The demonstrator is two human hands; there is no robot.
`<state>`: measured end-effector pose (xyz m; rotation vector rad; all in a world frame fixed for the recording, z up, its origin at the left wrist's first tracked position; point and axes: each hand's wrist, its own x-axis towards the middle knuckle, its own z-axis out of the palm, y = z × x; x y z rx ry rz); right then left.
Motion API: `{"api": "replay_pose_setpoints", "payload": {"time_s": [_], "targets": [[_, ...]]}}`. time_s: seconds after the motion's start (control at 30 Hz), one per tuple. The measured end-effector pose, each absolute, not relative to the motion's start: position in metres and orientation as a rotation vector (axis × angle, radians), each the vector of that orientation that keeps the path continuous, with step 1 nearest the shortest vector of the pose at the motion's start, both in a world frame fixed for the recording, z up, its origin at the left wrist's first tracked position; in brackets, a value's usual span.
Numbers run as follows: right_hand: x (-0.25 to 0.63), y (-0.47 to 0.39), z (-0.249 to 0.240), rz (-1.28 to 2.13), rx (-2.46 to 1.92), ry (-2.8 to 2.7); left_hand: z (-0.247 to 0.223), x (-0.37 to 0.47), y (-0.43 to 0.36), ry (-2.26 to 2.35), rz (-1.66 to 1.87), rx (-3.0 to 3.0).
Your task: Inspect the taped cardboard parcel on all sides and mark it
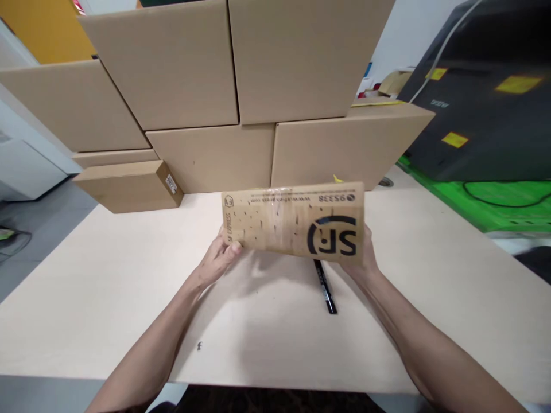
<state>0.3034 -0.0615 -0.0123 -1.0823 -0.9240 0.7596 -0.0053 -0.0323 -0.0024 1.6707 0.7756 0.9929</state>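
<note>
The left hand point(217, 259) holds the left end of a box point(288, 223), its thumb laid on the near face and its fingers mostly hidden; the right hand point(369, 258) clasps the right end, though the box hides most of how its fingers sit. The box lies directly between the two hands, its long axis running from side to side across the person, so each hand has one short end and neither is clearly nearer. It appears raised off the pale bench point(129, 298), with a shadow below. Its brown near face carries a large black SF logo at the right, clear tape down the middle, and a line of print that reads upside down. A slim black stick point(328, 298) lies on the bench below the right half of the box, its far end covered by it; what it is cannot be told. Beyond, large cartons point(206, 160) stand stacked along the far side, with a small carton point(129, 186) at their left. Far right stands a dark machine point(482, 126) with yellow labels, beside a green surface point(469, 201).
</note>
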Motion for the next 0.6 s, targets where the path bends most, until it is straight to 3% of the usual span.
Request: {"api": "replay_pose_setpoints", "payload": {"time_s": [0.23, 0.6], "targets": [[0.274, -0.075, -0.023, 1.001, -1.053, -0.982, -0.019, 0.001, -0.025, 0.86, 1.253, 1.194], [0.279, -0.088, -0.029, 0.747, -1.003, -1.305, -0.014, 0.005, -0.022, 1.051, 1.21, 1.04]]}}
